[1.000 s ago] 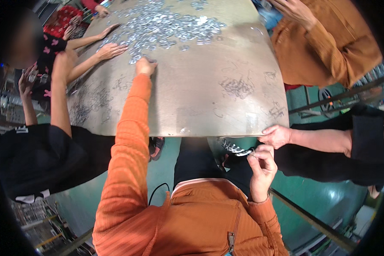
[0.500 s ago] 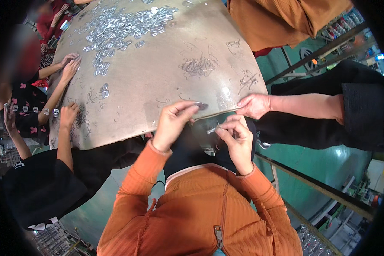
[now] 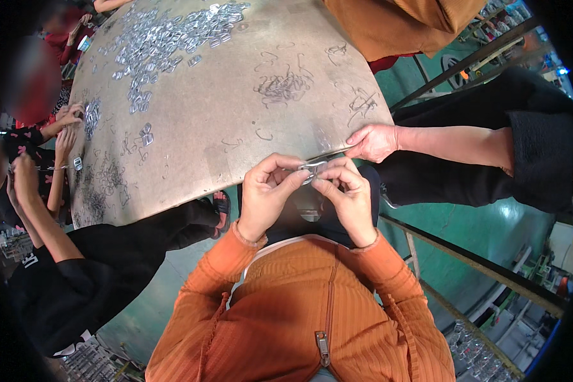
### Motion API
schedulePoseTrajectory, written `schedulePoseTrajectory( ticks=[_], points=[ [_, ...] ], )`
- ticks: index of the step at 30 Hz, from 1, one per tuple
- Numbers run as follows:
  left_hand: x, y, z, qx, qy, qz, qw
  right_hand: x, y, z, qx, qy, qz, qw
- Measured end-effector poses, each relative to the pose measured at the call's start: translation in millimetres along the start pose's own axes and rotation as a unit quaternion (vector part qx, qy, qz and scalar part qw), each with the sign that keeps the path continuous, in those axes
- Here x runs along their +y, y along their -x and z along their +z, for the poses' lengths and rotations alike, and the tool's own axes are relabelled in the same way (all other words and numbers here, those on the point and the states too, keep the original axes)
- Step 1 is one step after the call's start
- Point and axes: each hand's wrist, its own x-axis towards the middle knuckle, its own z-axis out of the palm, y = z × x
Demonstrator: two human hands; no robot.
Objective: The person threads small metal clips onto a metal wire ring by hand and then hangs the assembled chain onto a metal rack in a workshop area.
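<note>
The left fingers (image 3: 290,184) have brought a silvery metal piece (image 3: 313,165) in to meet the right fingers (image 3: 330,190).

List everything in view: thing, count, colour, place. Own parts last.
held metal piece: at least one, silver, between both hands' fingertips
tabletop: one, tan, ahead
flat metal pieces: too many to count, silver, mostly far left of tabletop
thin wire pieces: many, dark grey, right half; more at near-left corner
cup: one, pale with blue, far left
co-worker's hand: one, bare, near-right table edge
co-workers: several, black, red and brown clothing, around table; exact count unclear
sandal: one clearly visible, dark, below near-left table edge
floor: one, green, below
jacket: one, orange, on the wearer
left hand: one, orange cuff, lower centre
right hand: one, orange cuff, beside left
</note>
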Motion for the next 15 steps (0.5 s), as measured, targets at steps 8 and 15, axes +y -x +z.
schedulePoseTrajectory(
  ticks=[8,15],
  points=[
    [-4.6,14.2,-7.2,-0.009,0.016,-0.016,1.0,34.9,-142.8,-41.0,-0.112,0.18,0.053,0.976],
    [-4.0,19.1,-8.5,0.004,-0.022,-0.002,1.0,41.7,-263.3,22.2,0.033,0.486,0.073,0.87]
  ],
)
